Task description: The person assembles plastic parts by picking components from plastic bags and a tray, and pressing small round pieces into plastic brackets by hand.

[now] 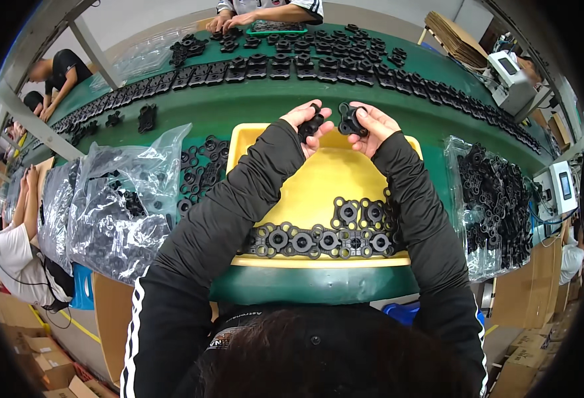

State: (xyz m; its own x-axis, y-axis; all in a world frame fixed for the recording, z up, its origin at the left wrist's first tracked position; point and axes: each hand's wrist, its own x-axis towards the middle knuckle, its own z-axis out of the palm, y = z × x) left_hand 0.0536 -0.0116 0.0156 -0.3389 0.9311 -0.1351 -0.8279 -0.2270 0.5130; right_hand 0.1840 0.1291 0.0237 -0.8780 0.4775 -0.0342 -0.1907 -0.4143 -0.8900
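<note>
Both my hands are raised over the far side of a yellow tray (259,260), a small gap between them. In my left hand (318,130) the fingers close round a black plastic part (310,125), seen mostly edge-on and partly hidden. My right hand (375,127) pinches another black plastic part with round lobes (348,119), thumb on top. Along the tray's near side lies a row of black ringed plastic parts (303,242), with a few more at the right, partly behind my right sleeve.
Clear bags of black parts flank the tray, one left (123,212) and one right (494,205). Beyond it, a long row of black parts (280,68) curves across the green table (239,109). A co-worker's hands (229,21) handle parts at the far side. A metal post (94,52) stands left.
</note>
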